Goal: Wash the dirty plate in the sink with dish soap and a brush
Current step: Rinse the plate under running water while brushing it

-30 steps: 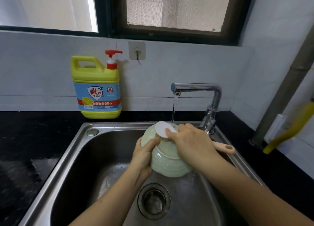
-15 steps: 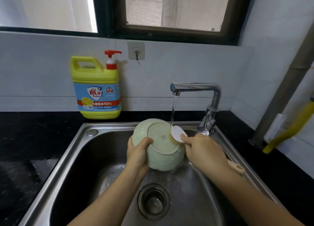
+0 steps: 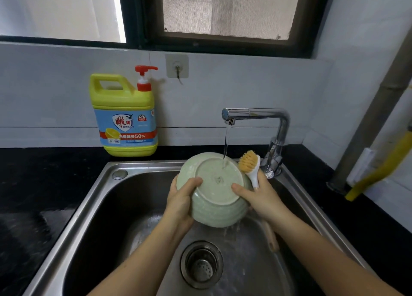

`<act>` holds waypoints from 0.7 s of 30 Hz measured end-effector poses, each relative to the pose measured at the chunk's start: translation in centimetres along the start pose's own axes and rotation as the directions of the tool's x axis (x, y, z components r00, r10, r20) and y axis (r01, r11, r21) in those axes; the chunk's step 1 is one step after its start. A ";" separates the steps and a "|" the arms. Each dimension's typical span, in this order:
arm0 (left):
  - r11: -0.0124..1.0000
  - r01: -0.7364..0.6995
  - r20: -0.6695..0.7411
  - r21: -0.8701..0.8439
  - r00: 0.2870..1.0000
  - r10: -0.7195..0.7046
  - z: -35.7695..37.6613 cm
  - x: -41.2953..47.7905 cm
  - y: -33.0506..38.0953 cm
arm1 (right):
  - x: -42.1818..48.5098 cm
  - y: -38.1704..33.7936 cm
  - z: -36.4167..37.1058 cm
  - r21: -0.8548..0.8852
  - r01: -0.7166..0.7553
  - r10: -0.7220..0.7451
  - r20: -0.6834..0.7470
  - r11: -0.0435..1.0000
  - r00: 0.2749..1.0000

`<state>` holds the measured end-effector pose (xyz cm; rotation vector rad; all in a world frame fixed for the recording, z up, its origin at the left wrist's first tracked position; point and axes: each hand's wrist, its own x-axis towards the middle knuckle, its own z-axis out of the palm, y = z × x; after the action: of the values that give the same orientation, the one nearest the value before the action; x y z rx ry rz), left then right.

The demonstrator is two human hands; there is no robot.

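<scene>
A pale green plate [image 3: 217, 184] is held over the sink [image 3: 93, 206] with its underside facing me, and water from the tap [image 3: 256, 114] runs onto its base. My left hand [image 3: 181, 201] grips its left rim. My right hand [image 3: 264, 198] holds the white-handled brush [image 3: 250, 164], bristles up beside the plate's right edge, while its thumb presses on the plate's base. The brush's wooden handle end shows below my right wrist.
A yellow dish soap jug [image 3: 124, 117] with a red pump stands on the black counter behind the sink's left corner. The drain strainer [image 3: 201, 264] lies below the plate. A grey pipe [image 3: 374, 108] and a yellow hose [image 3: 381, 168] are at the right wall.
The brush has lifted off the plate's base and now points bristles up beside its right edge. My right thumb has come onto the base, and the plate has turned more toward me.
</scene>
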<state>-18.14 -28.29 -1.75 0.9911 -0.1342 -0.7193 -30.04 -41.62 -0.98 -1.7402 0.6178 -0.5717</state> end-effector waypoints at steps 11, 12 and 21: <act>0.885 0.047 0.290 0.463 0.936 -0.201 -1.7 0.1 3.1 | -0.1 -0.8 -2.0 0.033 -0.033 0.024 0.259 0.999 0.965; 0.858 0.028 0.300 0.513 0.931 -0.210 -1.5 0.0 3.0 | -0.3 -0.9 -2.0 -0.013 -0.029 0.031 0.284 0.999 0.958; 0.756 -0.217 0.184 0.617 0.974 0.130 -0.2 0.0 0.1 | -2.1 -3.0 1.5 -0.907 0.378 -0.473 0.254 0.187 0.844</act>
<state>-17.98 -28.14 -1.80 1.5583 -0.6136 -0.5684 -30.28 -38.53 1.41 -3.1473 0.5283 -0.7351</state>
